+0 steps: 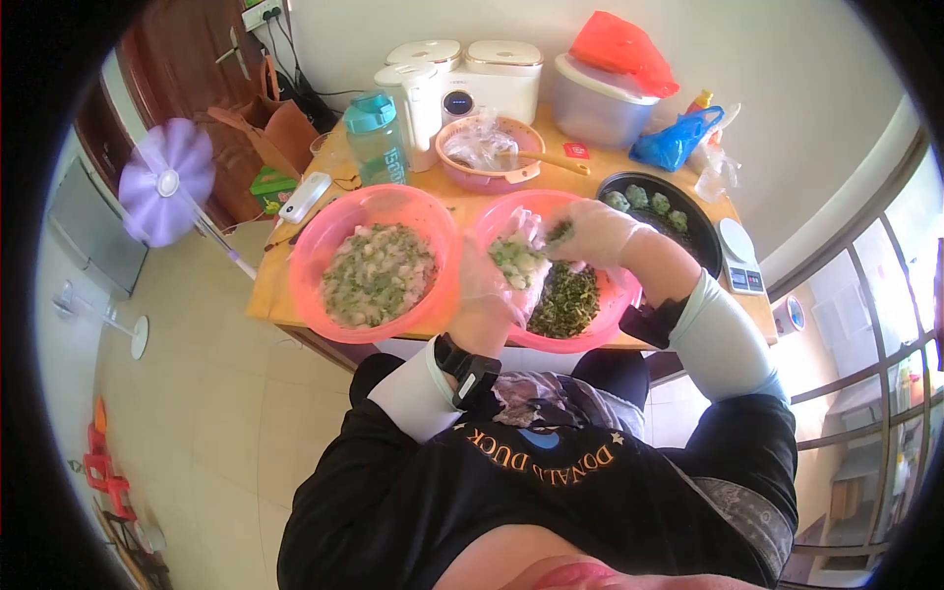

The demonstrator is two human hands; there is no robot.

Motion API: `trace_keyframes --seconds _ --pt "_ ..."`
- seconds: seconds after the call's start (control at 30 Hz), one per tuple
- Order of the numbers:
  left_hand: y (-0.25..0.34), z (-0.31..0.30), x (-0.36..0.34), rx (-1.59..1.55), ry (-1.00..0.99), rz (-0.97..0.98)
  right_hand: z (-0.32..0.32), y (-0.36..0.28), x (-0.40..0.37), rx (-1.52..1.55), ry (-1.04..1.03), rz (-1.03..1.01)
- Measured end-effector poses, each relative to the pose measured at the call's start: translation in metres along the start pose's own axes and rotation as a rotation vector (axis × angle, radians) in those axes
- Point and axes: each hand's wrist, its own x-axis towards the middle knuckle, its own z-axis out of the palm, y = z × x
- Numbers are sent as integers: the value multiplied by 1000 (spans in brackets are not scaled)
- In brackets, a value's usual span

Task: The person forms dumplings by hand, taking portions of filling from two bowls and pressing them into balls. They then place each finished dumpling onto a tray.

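My left hand (489,277), in a clear plastic glove, is cupped around a clump of pale green-and-white chopped mixture (518,264). It is over the left side of a pink bowl (621,303) that holds dark chopped greens (568,305). Over the same bowl, my gloved right hand (598,234) has its fingers closed on a small pinch of dark chopped greens, close to the clump. Just left stands a second pink bowl (307,285), filled with more of the pale mixture (379,275). The palm side of both hands is partly hidden.
A dark round pan (700,211) with several greenish balls (659,204) sits right, beside a kitchen scale (739,258). Behind are a peach basin (497,180) with a wooden-handled utensil, a teal bottle (377,143), a white appliance (501,84), a lidded tub (602,103) and a blue bag (677,140).
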Motion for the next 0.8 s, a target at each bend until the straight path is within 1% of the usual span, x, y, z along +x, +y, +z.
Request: trace_keyframes --seconds 0.07,0.1,0.17,0.2,0.27,0.3,0.37,0.4,0.47,0.5,0.63,0.7,0.73,0.8 --pt "-11 13 1 -3 203 69 1 -15 -6 2 54 -113" --pt "-13 8 6 -2 200 66 6 -17 -3 2 58 -112" --pt "-15 -4 13 110 -11 29 19 -12 7 -193 130 -266" --pt "-15 -9 16 111 -11 29 23 -6 9 -192 131 -267" --pt "-13 -6 15 113 -11 34 25 2 9 -223 285 -378" --pt "-12 -5 12 110 -11 39 26 2 8 -227 281 -381" --pt "-10 -1 7 79 -8 48 26 -5 -1 -19 249 -246" --pt "-10 0 6 79 -10 49 34 -1 2 -20 249 -246" --pt "-11 4 6 111 78 65 53 16 18 -38 391 -381" --pt "-11 3 7 113 76 64 55 21 23 -92 378 -432" --pt "-13 0 10 108 88 87 54 23 21 -45 351 -401" --pt "-13 4 8 126 89 111 44 26 20 -183 435 -512" --pt "-13 12 4 144 115 116 41 22 14 -183 437 -514" --pt "-13 22 -2 161 138 118 34 11 -3 140 432 -262"
